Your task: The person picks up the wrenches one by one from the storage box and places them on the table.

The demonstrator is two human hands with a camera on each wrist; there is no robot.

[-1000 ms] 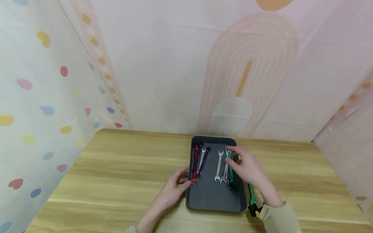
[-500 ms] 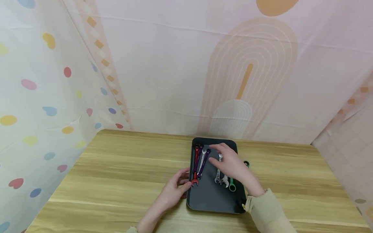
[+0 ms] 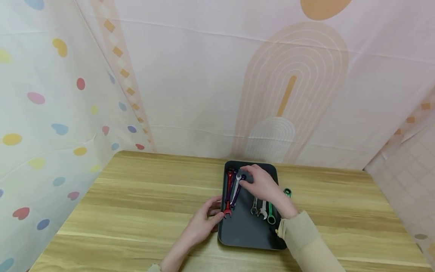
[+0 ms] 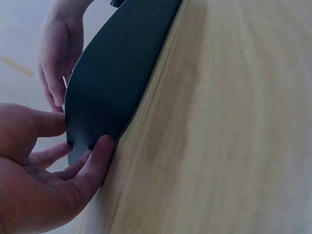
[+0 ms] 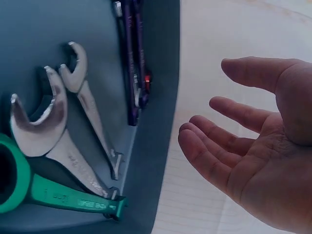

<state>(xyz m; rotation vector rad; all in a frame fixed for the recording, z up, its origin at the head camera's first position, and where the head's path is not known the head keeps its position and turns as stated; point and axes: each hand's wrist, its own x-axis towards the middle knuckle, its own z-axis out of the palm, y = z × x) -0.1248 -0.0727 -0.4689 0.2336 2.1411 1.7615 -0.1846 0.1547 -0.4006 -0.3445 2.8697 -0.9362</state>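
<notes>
A dark grey tray [image 3: 248, 236] holds two groups of wrenches. My left hand [image 3: 202, 223] holds its left side, the thumb at the rim and the fingers against the outer wall [image 4: 112, 63]. On the tray's left lie a red wrench [image 3: 227, 212], a silver wrench [image 3: 236, 189] and purple wrenches [image 5: 129, 63]. Right of them are two silver open-end wrenches [image 5: 92, 114] and a green ratcheting wrench [image 5: 70, 196], partly covered by my right arm in the head view. My right hand [image 3: 263, 183] hovers over the tray, fingers parted, with its fingertips beside the left group and nothing between them.
Another green wrench [image 3: 287, 192] shows outside the tray's right wall, mostly hidden by my right forearm. The wooden table [image 3: 153, 189] runs out to both sides. A patterned cloth [image 3: 190, 94] hangs directly behind the table's back edge.
My right hand has moved left, from above the green and silver wrenches to beside the left group. The green wrench outside the tray is more covered by the arm. My left hand has stayed put.
</notes>
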